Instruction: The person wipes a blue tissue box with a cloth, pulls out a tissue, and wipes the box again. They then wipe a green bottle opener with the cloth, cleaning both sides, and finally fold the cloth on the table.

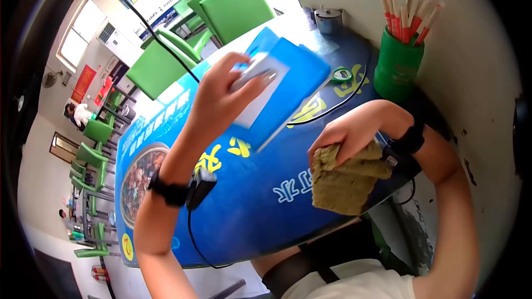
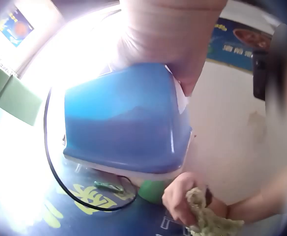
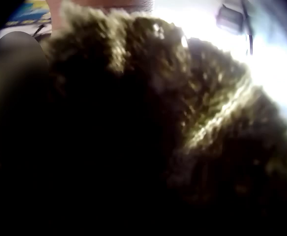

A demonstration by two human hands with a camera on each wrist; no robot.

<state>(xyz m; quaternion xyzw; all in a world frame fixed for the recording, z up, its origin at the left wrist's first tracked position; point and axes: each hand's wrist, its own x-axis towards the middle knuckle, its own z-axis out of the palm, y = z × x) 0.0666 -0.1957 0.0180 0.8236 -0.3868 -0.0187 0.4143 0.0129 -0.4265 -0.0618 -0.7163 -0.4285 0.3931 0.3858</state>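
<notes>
My left hand (image 1: 227, 91) holds a blue-and-white plastic box (image 1: 305, 66) tilted over the table, thumb and fingers gripping its white side. The left wrist view shows the smooth blue face of the box (image 2: 123, 123) with a pale rim along its lower edge. At the right, my right hand (image 1: 354, 133) grips a folded olive-yellow towel (image 1: 344, 188) that hangs below the fingers near the table's front edge. That towel (image 3: 151, 49) fills most of the right wrist view, dark and blurred, hiding the fingers there.
On the blue printed table (image 1: 249, 210), a green holder (image 1: 398, 69) of red-wrapped chopsticks stands by the wall. A lidded metal pot (image 1: 328, 22) sits at the far corner, with a green tape roll (image 1: 342, 75) nearer. A black cable (image 1: 332, 111) crosses the table. Green chairs (image 1: 235, 11) stand beyond.
</notes>
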